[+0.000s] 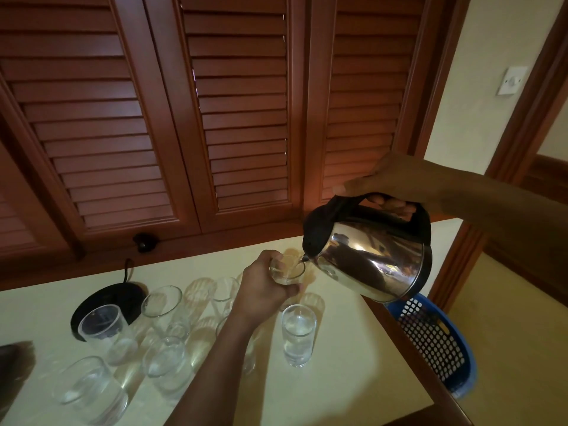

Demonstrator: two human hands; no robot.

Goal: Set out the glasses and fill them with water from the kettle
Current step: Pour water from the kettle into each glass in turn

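Note:
My right hand [390,182] grips the black handle of a shiny steel kettle [375,259], which is tilted with its spout over a clear glass [287,272]. My left hand [264,290] holds that glass above the pale table [353,364]. A glass with water in it [298,335] stands just below and to the right of my left hand. Several more clear glasses [167,312] stand on the table to the left; how full they are I cannot tell.
The black kettle base [107,302] with its cord lies at the table's back left. A blue perforated plastic basket [436,342] sits beyond the table's right edge. Brown louvred doors [242,118] rise behind the table. A dark object [13,364] shows at the left edge.

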